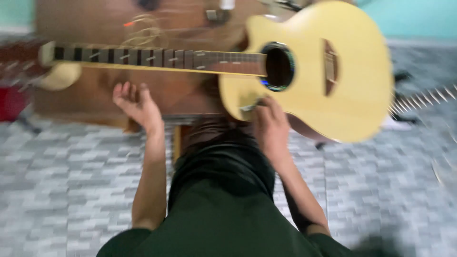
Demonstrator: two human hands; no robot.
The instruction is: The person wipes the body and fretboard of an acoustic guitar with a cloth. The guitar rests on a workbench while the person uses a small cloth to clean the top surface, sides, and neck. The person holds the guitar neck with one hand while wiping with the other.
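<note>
A pale yellow acoustic guitar point(352, 81) lies flat across a brown wooden bench, its dark fretboard neck point(157, 58) running to the left and its round sound hole point(278, 66) near the middle. No strings show on it. My right hand point(270, 124) rests on the near edge of the guitar body, just below the sound hole, fingers curled against it. My left hand point(135, 102) hovers below the neck with fingers spread, holding nothing. The whole view is blurred by motion.
The brown wooden bench point(95, 100) stands on a grey tiled floor point(66, 181). Coiled wire point(143, 31) and small parts lie on the bench's far side. A red object point(12, 102) sits at the left edge; a toothed strip point(423, 100) at the right.
</note>
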